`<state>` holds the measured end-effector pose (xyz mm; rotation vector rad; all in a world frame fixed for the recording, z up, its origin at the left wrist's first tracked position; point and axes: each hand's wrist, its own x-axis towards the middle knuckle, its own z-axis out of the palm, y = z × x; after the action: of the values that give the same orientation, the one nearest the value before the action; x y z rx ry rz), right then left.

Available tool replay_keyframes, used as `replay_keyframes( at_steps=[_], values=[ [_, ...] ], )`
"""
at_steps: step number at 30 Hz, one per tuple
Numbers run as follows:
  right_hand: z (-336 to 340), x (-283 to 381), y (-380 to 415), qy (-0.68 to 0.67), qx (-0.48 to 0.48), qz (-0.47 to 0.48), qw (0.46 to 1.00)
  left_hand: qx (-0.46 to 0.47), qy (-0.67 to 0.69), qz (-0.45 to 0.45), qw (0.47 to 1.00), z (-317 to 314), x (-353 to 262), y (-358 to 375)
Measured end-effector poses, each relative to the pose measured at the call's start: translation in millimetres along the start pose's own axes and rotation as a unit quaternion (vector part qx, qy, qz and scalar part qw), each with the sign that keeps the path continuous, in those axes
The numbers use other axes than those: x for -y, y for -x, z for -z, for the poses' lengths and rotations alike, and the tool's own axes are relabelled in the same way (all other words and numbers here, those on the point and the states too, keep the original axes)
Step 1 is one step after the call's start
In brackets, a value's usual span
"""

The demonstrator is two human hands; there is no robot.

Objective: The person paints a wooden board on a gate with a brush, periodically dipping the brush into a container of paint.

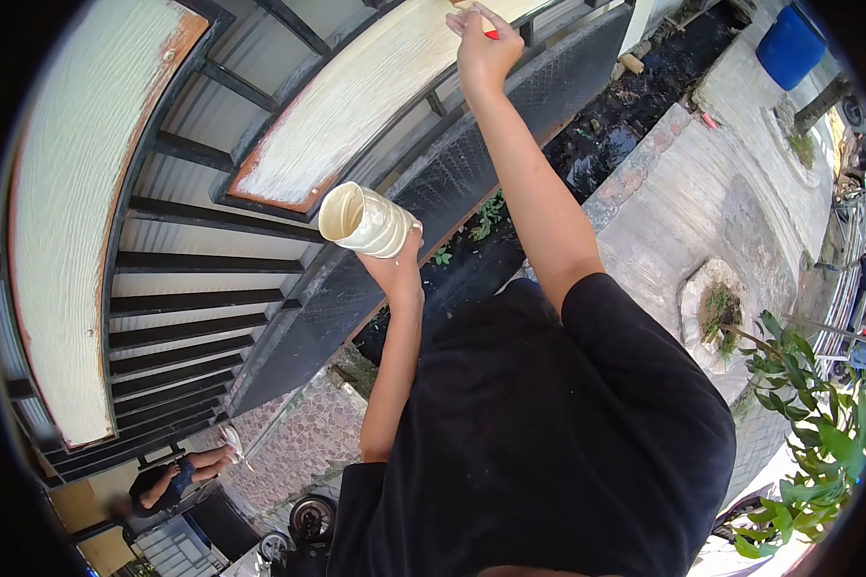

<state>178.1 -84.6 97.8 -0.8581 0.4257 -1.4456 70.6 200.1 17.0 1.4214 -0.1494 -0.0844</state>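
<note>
My left hand (400, 271) is wrapped around a cream-smeared plastic container (375, 223), like a cut-off bottle, its open mouth tilted toward the gate. Farther up, my right hand (491, 53) is closed on a paintbrush (492, 35); a red part of its handle shows between the fingers, and its tip is cut off by the top of the view. Beside that hand lies a wood-grain panel (356, 106), coated whitish, with reddish-brown edges. A second pale panel (87, 192) of the same kind fills the left side.
Black metal bars (202, 263) and a dark mesh sheet (327, 288) run along the gate. Below it is a wet, dark ditch (597, 144) beside concrete paving (645, 221). A blue barrel (790, 48), a leafy plant (818, 433), a motorcycle wheel (312, 517) and a seated person (178, 479) are around.
</note>
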Motion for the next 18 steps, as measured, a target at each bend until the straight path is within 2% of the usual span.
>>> replay_keyframes(
  at_steps=[5,7,9,12,15,18],
  values=[
    [-6,13,77,0.087,0.209,-0.032,0.974,-0.01,0.009,0.0,1.0,-8,10,-2],
    [6,25,96,0.039,0.257,-0.101,0.96,-0.022,0.003,-0.002,1.0,-8,11,-3],
    [12,29,74,0.039,0.2,-0.079,0.976,-0.019,-0.009,-0.016,1.0,-9,12,-4],
    [9,15,13,0.017,0.056,-0.03,0.998,-0.022,-0.004,-0.008,1.0,-7,16,-4],
    [-3,-1,-13,-0.005,0.013,-0.024,1.0,-0.018,-0.003,-0.011,1.0,-6,19,-7],
    [-18,-5,25,0.035,0.081,-0.022,0.996,-0.026,-0.008,0.002,1.0,-11,11,-7]
  ],
)
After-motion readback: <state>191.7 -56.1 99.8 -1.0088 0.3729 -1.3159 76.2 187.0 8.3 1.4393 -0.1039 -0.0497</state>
